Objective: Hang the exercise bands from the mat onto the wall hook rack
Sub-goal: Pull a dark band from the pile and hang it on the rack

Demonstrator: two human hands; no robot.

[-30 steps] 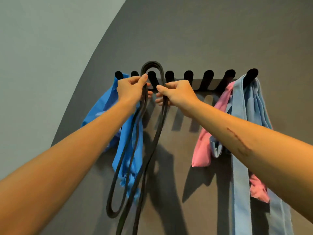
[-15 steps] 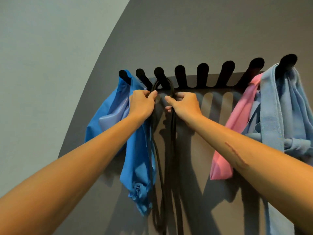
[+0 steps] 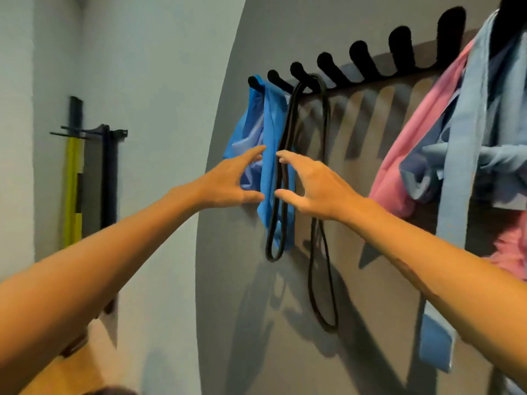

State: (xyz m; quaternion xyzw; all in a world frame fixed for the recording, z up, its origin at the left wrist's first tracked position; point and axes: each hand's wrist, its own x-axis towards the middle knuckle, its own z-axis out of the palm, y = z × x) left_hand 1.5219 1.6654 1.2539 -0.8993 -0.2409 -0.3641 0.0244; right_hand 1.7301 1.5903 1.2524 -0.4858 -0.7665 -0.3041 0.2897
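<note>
At frame centre, left hand [image 3: 228, 181] and right hand [image 3: 316, 183] spread fingers wide, empty, before the black band [image 3: 328, 132] hanging on the rack [image 3: 362, 57].

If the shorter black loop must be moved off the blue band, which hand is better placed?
Probably the right hand: its open fingers lie right at the black band; the left hand sits over the blue band.

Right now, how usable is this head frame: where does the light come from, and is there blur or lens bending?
Head view: hard light from the upper left, so the hook rack and black band throw long shadows down-right on the grey wall. Wide-angle bending tilts the rack and stretches the forearms at the edges. Left hand and right hand look slightly soft, and the yellow bar at far left is blurred.
</note>
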